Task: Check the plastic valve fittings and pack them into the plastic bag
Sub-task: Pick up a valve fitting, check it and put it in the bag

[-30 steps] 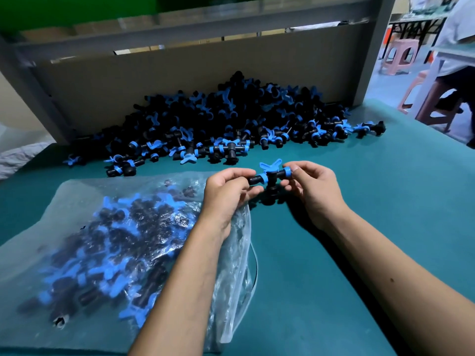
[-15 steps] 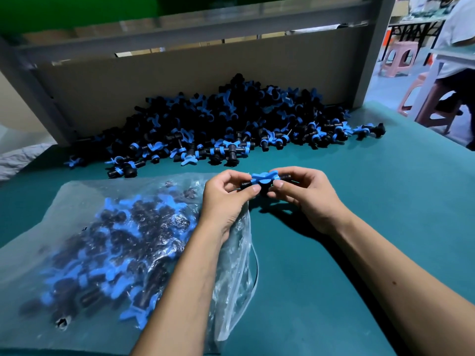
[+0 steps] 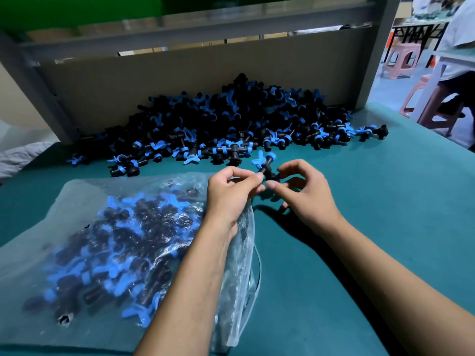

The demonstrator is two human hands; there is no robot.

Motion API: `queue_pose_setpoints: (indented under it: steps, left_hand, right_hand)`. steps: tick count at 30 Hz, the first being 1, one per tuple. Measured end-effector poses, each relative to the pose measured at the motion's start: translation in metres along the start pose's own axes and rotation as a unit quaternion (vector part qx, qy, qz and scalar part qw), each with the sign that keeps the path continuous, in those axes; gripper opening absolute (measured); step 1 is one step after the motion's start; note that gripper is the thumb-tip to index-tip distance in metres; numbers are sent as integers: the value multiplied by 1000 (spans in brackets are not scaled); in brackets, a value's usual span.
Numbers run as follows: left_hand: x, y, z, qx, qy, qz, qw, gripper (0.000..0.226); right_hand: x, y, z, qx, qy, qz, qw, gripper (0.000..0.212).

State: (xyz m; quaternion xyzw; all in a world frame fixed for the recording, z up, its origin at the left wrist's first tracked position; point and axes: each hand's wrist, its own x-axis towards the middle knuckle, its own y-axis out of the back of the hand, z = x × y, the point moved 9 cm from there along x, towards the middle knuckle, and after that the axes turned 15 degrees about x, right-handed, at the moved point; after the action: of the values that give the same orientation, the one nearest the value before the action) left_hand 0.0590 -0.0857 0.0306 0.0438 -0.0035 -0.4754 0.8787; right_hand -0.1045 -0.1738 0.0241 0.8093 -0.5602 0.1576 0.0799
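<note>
Nearest the camera, two bare forearms reached out over the desk (image 3: 385, 201), its top covered in a smooth teal mat. Under the left forearm lay the plastic bag (image 3: 77, 227), a clear, crinkled, glossy film lying flat, bulging with black and blue fittings that showed hazily through it; its open mouth bunched in folds just beneath the left wrist. The left hand (image 3: 228, 194) had its fingers curled, fingertips pinching the near end of one valve fitting (image 3: 266, 167). The right hand (image 3: 305, 194) was curled too, thumb and forefinger closed on the black body of the same fitting from the other side. The fitting was held just above the desk between both hands, tilted away: a short black tube with a blue collar at its far end and a blue butterfly-shaped handle sticking out on its left. Beyond the hands, the pile of valve fittings (image 3: 231, 124) heaped up against a plain brown cardboard sheet (image 3: 154, 80), matte black tubes tangled with blue winged handles, a few strays scattered along its front edge. A grey metal frame (image 3: 180, 37) ran above the cardboard. Far right stood a pink plastic stool (image 3: 401, 60).
</note>
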Motion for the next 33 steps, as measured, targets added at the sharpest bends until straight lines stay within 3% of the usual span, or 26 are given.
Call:
queue_pose_setpoints:
  steps: [9,12,14,16,17,18,19,22,27,30,33]
  left_hand:
    - [-4,-12,14,-35,-9,-42,998,11]
    - [-3,-5,18,70,-41,0,997,24]
    - [-2,3,27,290,-84,45,952,34]
    - [-3,2,28,538,-86,24,838,51]
    - [-3,2,23,611,-68,-7,789,60]
    - [-4,2,17,642,-46,-39,764,65]
    - [-6,2,13,644,-28,-63,762,65]
    - [-6,5,11,592,-8,-90,801,53]
    - [2,34,24,560,9,-41,827,31]
    - [7,52,31,428,15,-28,903,30]
    - [4,64,52,276,-20,-11,961,26]
  right_hand:
    - [-2,0,-9,-46,26,-5,999,32]
    - [0,3,0,63,-30,13,998,16]
    - [1,5,9,215,-104,38,970,7]
    - [1,9,16,328,-170,68,927,21]
    - [0,12,19,365,-193,79,907,25]
    - [0,13,20,391,-208,87,892,25]
    - [-1,15,22,407,-216,92,883,22]
    - [-1,14,23,398,-212,84,889,15]
    - [3,8,15,347,-167,23,923,14]
    - [2,1,9,293,-128,-26,947,9]
    - [-3,-11,-1,183,-76,-82,977,21]
